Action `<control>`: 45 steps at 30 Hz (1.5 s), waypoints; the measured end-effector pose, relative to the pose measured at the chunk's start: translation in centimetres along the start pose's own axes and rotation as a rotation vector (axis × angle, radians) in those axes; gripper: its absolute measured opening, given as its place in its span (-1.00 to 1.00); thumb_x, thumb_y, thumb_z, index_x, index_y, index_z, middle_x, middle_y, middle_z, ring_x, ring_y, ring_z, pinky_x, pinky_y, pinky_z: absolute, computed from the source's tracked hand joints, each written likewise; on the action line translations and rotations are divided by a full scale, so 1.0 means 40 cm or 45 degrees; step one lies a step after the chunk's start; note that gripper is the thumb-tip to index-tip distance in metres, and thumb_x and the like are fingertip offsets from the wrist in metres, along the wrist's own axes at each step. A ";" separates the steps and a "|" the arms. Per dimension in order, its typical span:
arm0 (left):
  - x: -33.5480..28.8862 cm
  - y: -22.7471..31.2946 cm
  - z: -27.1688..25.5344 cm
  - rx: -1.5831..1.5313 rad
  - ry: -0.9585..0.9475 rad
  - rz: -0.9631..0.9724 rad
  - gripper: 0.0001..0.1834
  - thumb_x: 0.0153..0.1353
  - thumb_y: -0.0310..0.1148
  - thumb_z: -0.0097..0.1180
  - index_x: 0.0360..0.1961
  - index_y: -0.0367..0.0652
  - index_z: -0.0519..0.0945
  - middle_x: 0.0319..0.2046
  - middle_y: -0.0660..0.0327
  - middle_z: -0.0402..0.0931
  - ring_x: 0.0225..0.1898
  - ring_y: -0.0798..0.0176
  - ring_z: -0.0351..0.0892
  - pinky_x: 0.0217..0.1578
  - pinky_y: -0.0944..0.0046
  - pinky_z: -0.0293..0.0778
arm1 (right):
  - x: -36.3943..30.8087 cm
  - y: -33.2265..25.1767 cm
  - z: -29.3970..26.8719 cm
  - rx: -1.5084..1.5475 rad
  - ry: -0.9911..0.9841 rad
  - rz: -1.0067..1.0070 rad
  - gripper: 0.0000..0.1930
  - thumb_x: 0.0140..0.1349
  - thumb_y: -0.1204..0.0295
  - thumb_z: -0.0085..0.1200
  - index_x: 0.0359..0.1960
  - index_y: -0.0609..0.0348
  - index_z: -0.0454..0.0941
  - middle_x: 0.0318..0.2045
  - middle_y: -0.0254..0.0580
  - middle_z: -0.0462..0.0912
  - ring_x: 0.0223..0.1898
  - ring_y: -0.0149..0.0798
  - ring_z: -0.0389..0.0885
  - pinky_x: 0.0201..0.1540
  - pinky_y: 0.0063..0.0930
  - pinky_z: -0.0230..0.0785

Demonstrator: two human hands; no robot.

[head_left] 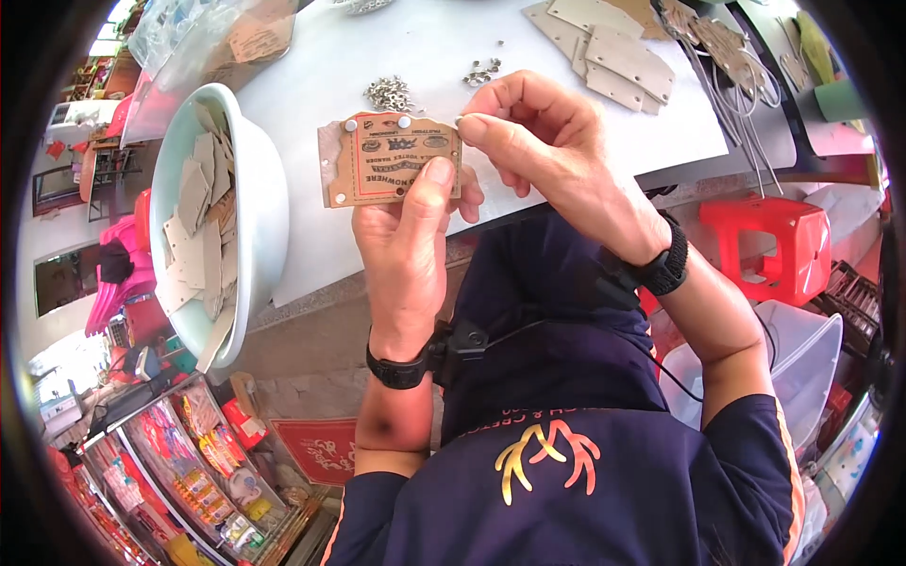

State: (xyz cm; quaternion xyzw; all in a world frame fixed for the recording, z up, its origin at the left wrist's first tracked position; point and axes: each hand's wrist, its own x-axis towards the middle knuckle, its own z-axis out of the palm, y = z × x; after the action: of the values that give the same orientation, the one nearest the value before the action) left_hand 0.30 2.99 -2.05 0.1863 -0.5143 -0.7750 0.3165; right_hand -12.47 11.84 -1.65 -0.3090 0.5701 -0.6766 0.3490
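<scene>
Your left hand [408, 245] grips a printed card [384, 151], two studs [404, 122] seated; your right hand [566, 151] pinches a metal piece [459, 120], loose fasteners [389, 93] unset.

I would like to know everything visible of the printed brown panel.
The printed brown panel is roughly rectangular, with a wavy left edge, camera-facing dark printing and a red line, apparently leather or card. Two silvery studs sit along its top. A greyish layer shows behind its left side. The left grip holds it above the white table, thumb on its front; the right grip is at its upper right corner.
</scene>
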 end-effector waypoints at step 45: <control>-0.007 -0.025 0.024 0.409 0.053 0.244 -0.63 0.32 -0.44 0.07 0.11 -0.27 0.36 -0.31 0.25 0.54 -0.39 0.46 0.45 -0.43 0.45 0.35 | -0.052 0.062 0.009 0.051 0.084 -0.376 -0.93 0.28 0.53 0.14 -0.25 0.26 0.55 -0.43 -0.41 0.58 -0.42 -0.66 0.48 -0.41 -0.75 0.34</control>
State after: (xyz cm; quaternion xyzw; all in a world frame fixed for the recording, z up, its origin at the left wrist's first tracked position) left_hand -0.40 4.11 -2.58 0.2006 -0.6401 -0.6452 0.3657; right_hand -10.72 13.10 -4.09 -0.3601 0.5158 -0.7417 0.2327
